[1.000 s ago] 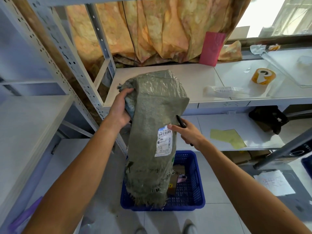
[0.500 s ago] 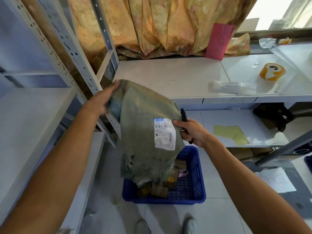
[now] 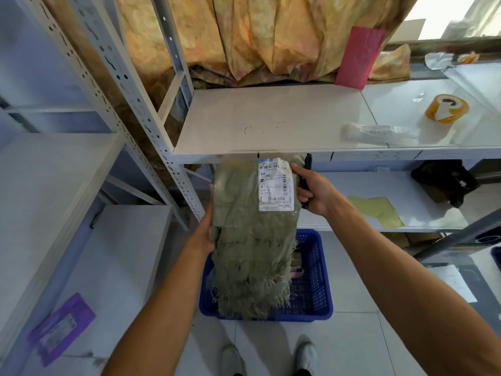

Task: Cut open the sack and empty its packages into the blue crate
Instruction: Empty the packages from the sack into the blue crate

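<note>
A limp grey-green woven sack (image 3: 252,253) with a white shipping label (image 3: 275,185) hangs upright over the blue crate (image 3: 317,291) on the floor, its frayed open end pointing down into the crate. My left hand (image 3: 204,232) grips the sack's left edge at mid height. My right hand (image 3: 311,191) pinches the sack's upper right edge beside the label while also holding a black cutter (image 3: 307,169). A few packages (image 3: 296,264) show in the crate at the sack's right side; the rest of the crate's inside is hidden by the sack.
White metal shelving stands ahead and to the left. The upper shelf (image 3: 271,123) carries a yellow tape roll (image 3: 446,108), a clear plastic packet (image 3: 379,132) and a pink envelope (image 3: 359,58). A yellow-green paper (image 3: 376,210) lies on the lower shelf. A purple package (image 3: 61,328) lies at lower left.
The sack has dropped from a bunched, tilted hold to hanging straight over the crate. My left hand slid from its top down to its left edge. My right hand kept its grip beside the label.
</note>
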Tool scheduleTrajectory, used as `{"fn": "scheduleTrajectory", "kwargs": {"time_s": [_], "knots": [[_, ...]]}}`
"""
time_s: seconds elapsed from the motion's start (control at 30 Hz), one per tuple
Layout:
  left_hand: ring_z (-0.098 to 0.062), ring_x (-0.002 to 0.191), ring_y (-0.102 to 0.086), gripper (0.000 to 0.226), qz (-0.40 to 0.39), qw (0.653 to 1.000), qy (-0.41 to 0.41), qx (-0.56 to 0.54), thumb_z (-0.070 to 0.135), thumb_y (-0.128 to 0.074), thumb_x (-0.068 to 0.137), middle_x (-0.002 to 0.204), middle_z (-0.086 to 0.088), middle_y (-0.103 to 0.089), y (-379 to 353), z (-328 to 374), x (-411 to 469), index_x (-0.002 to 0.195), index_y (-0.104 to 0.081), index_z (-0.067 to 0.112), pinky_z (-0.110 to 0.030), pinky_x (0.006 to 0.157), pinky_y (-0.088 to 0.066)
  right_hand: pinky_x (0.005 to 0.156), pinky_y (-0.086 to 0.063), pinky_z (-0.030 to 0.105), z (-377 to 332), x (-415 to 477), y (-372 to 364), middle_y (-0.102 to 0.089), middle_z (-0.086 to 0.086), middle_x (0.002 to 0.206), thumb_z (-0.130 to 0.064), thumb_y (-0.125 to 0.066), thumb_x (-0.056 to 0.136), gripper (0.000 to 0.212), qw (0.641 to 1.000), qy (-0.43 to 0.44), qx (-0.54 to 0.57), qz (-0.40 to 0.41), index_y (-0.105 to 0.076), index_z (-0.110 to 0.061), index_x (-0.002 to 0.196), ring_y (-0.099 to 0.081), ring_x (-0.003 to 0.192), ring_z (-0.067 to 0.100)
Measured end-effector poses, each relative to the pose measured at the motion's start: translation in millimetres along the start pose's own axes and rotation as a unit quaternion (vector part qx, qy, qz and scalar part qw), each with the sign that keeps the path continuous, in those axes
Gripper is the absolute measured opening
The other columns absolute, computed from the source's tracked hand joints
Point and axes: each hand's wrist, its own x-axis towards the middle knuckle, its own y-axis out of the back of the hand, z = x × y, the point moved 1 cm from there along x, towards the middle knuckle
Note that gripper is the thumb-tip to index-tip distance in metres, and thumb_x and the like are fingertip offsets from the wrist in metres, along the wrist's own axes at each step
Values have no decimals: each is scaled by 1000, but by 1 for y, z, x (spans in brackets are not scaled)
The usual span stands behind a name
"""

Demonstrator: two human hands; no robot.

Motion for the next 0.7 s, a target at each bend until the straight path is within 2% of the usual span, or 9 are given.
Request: {"fn": "scheduleTrajectory", "kwargs": {"time_s": [0.1,0.2,0.27,0.4,0.47,0.53,0.6,0.63,0.7], "knots": [[-28,122,-65,90,-28,999,-29,-32,90,-38,74,132,-11,-68,4,4,0,124,-72,24,-47,101,-52,28,-24,19,-5,-8,-1,-57,3,59,-30,-51,103,28,999,-5,-46,-2,-62,-5,96,-27,29,6],[-26,125,-62,96,-52,988,-4,147,77,-76,61,135,-7,-67,7,2,5,135,-59,19,-49,111,-44,30,-19,17,-10,-21,-1,-51,-3,46,-28,-47,104,31,997,-42,-49,-42,-60,-7,85,-26,28,5],[-22,133,-52,101,-49,967,14,251,76,-80,58,143,1,-58,1,-7,6,139,-51,22,-49,117,-36,35,-16,15,-10,-18,2,-46,-4,45,-27,-50,102,29,994,-76,0,-75,-59,-8,82,-28,29,6],[-18,142,-43,109,-68,990,50,111,76,-79,59,152,5,-50,-7,-38,11,148,-45,23,-48,122,-27,74,-2,28,2,3,1,-40,1,85,-26,-77,86,20,995,-86,10,-41,-63,-13,94,-32,65,20],[-21,129,-59,83,-71,996,46,20,66,-76,72,138,-2,-65,-21,-43,4,139,-56,22,-47,113,-40,76,3,31,4,13,3,-36,1,89,-28,-80,84,25,995,-82,29,-45,-63,-15,98,-27,68,20],[-23,109,-71,49,-66,997,28,-30,51,-62,91,119,-7,-75,-35,-38,4,127,-65,18,-44,97,-51,74,-2,27,0,0,-6,-41,2,85,-28,-75,89,18,996,-74,38,-36,-65,-12,92,-30,65,21],[-24,97,-74,37,-50,998,18,-42,39,-60,97,109,-9,-78,-43,-26,4,122,-70,15,-42,89,-54,54,-18,17,-7,-11,-5,-48,1,65,-28,-58,100,30,998,-54,22,-13,-63,-8,79,-37,46,16],[-25,94,-74,33,-37,999,18,-34,35,-62,97,106,-10,-78,-44,-20,4,119,-72,13,-41,88,-55,40,-22,17,-12,-17,-5,-48,1,56,-30,-52,103,34,999,-26,-14,20,-59,-8,78,-34,37,11],[-27,96,-72,32,-8,999,29,-11,32,-65,95,107,-13,-77,-34,-10,8,116,-74,11,-41,91,-55,33,-25,20,-20,-31,-3,-46,2,55,-37,-50,103,33,966,67,-214,125,-53,-14,79,-34,35,13]]}}
